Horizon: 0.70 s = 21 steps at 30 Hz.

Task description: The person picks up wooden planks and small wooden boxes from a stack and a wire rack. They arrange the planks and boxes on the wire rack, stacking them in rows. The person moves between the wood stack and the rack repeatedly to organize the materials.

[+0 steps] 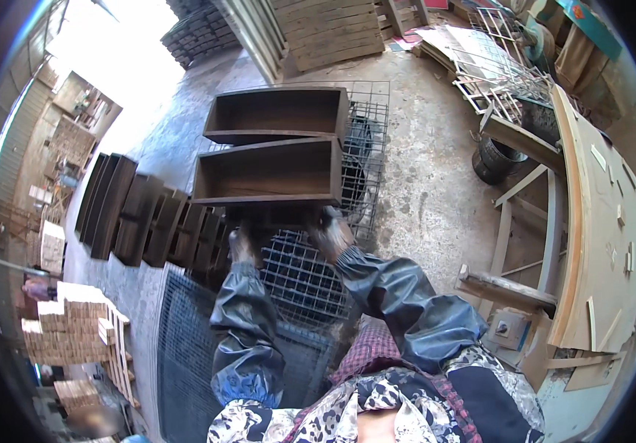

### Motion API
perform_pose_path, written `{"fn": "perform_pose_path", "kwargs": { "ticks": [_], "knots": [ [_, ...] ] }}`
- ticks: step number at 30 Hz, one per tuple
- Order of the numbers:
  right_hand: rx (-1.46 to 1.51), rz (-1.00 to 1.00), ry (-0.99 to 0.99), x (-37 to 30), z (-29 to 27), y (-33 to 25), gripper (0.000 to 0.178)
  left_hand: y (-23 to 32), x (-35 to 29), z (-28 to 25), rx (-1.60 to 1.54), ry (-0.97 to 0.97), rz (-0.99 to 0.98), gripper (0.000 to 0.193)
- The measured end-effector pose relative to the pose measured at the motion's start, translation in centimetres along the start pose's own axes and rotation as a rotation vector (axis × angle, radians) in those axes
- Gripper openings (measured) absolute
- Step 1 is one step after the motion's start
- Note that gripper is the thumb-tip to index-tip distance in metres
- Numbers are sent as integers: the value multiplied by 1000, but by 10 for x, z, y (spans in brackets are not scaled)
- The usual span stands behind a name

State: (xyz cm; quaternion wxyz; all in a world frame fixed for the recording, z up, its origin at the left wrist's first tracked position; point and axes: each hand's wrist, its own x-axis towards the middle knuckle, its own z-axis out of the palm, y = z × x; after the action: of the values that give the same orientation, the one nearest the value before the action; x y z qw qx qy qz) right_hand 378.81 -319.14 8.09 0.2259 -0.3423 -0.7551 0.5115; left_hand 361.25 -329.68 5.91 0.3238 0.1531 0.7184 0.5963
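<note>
My left hand [243,246] and my right hand [330,231] reach forward, dark and smudged, in shiny dark sleeve covers. Between them is a dark wooden box [277,216], mostly in shadow, with one hand gripping each end; its inside is hidden. Just beyond it lie two open, dark-brown wooden boxes, a nearer box [266,173] and a farther box [277,112], their hollow sides facing me. These two rest side by side on a wire mesh rack [368,148]. My fingertips are partly lost in shadow.
Several dark wooden boxes [137,214] stand in a leaning row at the left. Below my arms is a wire grid [303,277]. Stacked light wood [67,332] sits lower left. At right are a black bucket [494,161] and a wooden frame with a large board [599,236].
</note>
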Motion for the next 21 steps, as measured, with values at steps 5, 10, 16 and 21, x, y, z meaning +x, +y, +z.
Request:
{"fn": "perform_pose_path", "kwargs": {
  "ticks": [5, 10, 16, 21],
  "knots": [
    [26, -156, 185, 106, 21, 20, 24, 10, 122, -6, 500, -93, 425, 42],
    [-249, -155, 225, 171, 31, 23, 25, 44, 180, 10, 469, -90, 146, 42],
    [-233, -170, 293, 211, 39, 39, 28, 46, 222, 20, 498, -164, 72, 42],
    [-240, -8, 38, 208, 13, 19, 36, 49, 226, 28, 672, -229, 107, 42]
  ]
}}
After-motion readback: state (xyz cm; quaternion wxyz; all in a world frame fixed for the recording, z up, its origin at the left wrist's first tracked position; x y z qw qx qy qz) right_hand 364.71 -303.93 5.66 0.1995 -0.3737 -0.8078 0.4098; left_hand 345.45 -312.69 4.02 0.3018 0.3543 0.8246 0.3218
